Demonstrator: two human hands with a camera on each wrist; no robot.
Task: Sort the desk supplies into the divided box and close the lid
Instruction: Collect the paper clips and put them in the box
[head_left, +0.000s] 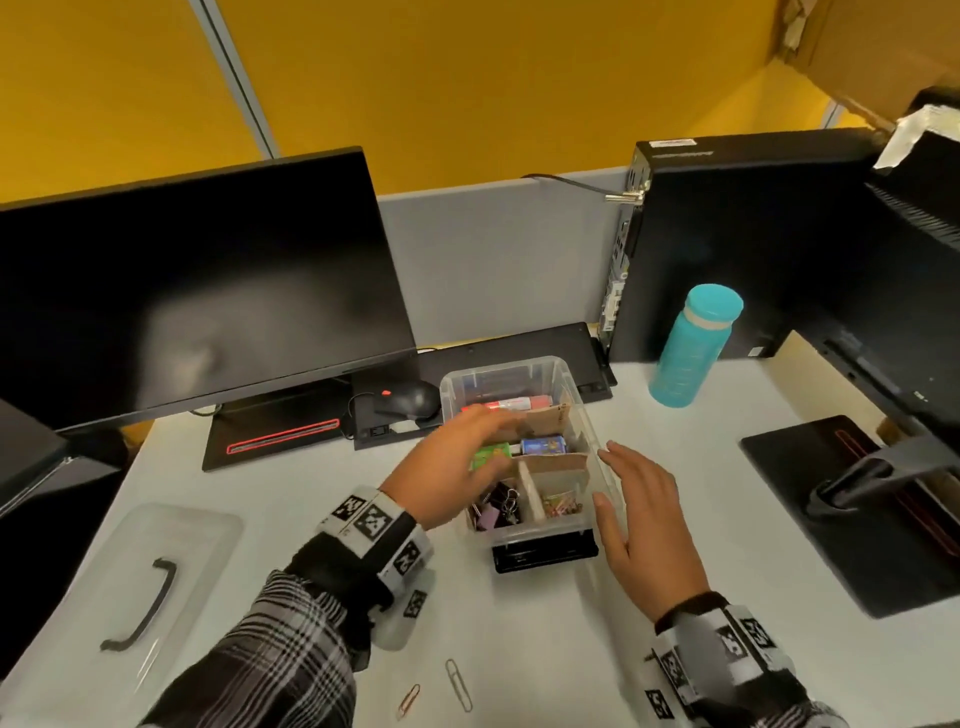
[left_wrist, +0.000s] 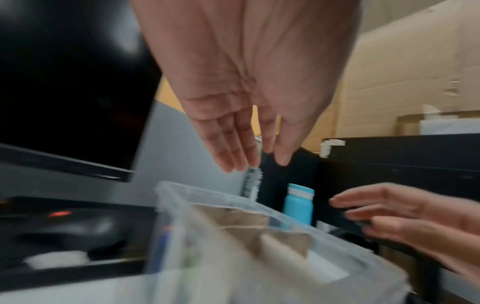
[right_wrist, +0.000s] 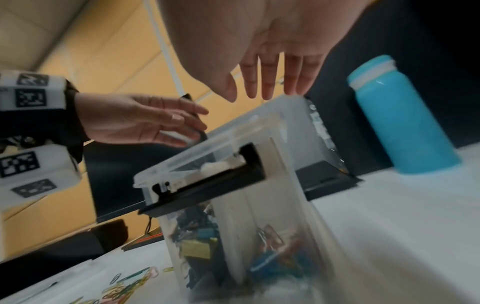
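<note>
The clear divided box (head_left: 589, 434) stands mid-desk with cardboard dividers (head_left: 550, 463). It holds markers (head_left: 511, 402) at the back, a blue packet (head_left: 543, 446) and a green packet (head_left: 491, 456) in the middle, binder clips (head_left: 493, 506) front left and paper clips (head_left: 558, 504) front right. My left hand (head_left: 488, 431) hovers over the box's left side, fingers straight and empty, as the left wrist view (left_wrist: 254, 160) confirms. My right hand (head_left: 634, 499) is held flat beside the box's right wall, empty (right_wrist: 259, 92). The clear lid (head_left: 130, 587) lies at the desk's left. Two loose paper clips (head_left: 460, 683) lie near me.
A black mouse (head_left: 410, 400) and a monitor (head_left: 197, 291) sit behind and left of the box. A teal bottle (head_left: 693, 345) and a computer tower (head_left: 727, 249) are at the back right. A second monitor's base (head_left: 857, 499) lies to the right.
</note>
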